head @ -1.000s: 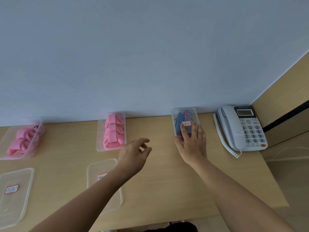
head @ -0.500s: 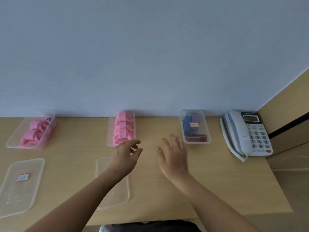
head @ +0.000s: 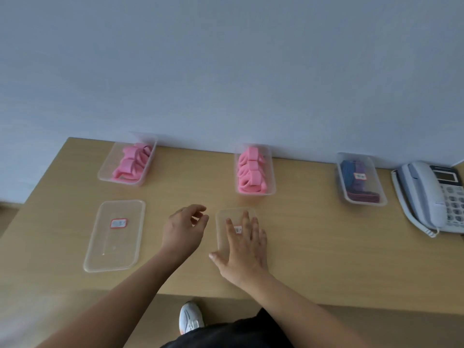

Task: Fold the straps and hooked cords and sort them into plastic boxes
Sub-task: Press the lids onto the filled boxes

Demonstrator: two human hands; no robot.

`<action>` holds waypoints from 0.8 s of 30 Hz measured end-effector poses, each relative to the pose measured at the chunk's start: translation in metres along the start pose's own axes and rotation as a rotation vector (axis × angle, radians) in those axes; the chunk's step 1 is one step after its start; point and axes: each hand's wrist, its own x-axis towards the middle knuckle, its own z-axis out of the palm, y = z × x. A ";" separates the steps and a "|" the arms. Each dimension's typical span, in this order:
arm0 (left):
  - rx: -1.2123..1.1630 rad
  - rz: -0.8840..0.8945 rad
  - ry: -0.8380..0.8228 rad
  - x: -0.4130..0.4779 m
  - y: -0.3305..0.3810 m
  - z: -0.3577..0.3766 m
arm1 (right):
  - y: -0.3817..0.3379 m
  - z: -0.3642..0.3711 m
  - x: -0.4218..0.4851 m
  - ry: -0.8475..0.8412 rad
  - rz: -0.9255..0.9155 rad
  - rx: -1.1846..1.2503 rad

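Three clear plastic boxes stand along the wall: a left box (head: 105, 172) and a middle box (head: 272, 182) hold folded pink straps, and a right box (head: 376, 194) holds blue, purple and dark red cords with a label. Two clear lids lie nearer me. My right hand (head: 244, 249) lies flat with spread fingers on the middle lid (head: 223, 222). My left hand (head: 183, 229) hovers just left of that lid, fingers loosely curled, holding nothing. The left lid (head: 115, 247) carries a red-edged label.
A white desk telephone (head: 431, 197) with a coiled cord sits at the far right of the wooden table (head: 313, 234). The table's front edge runs just below my forearms. A white shoe (head: 190, 318) shows on the floor below.
My right hand left the right box, swept left and came down flat on the middle lid. My left hand stayed loosely curled beside it. The view shifted to the left.
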 end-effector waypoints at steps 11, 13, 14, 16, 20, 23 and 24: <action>-0.219 -0.144 -0.071 0.054 0.014 -0.006 | -0.017 -0.059 0.017 0.412 -0.027 0.023; -0.287 -0.158 -0.090 0.068 0.028 -0.001 | -0.007 -0.079 0.047 0.386 0.049 -0.008; -0.325 -0.173 -0.111 0.074 0.035 0.002 | -0.002 -0.087 0.063 0.353 0.083 -0.018; -0.391 -0.210 -0.164 0.088 0.048 0.010 | 0.007 -0.099 0.090 0.311 0.114 -0.035; -0.465 -0.245 -0.269 0.121 0.074 0.027 | 0.022 -0.109 0.130 0.269 0.077 -0.080; -0.544 -0.311 -0.285 0.140 0.087 0.040 | 0.028 -0.108 0.148 0.227 0.058 -0.079; -0.565 -0.337 -0.270 0.145 0.090 0.044 | 0.030 -0.106 0.150 0.221 0.054 -0.069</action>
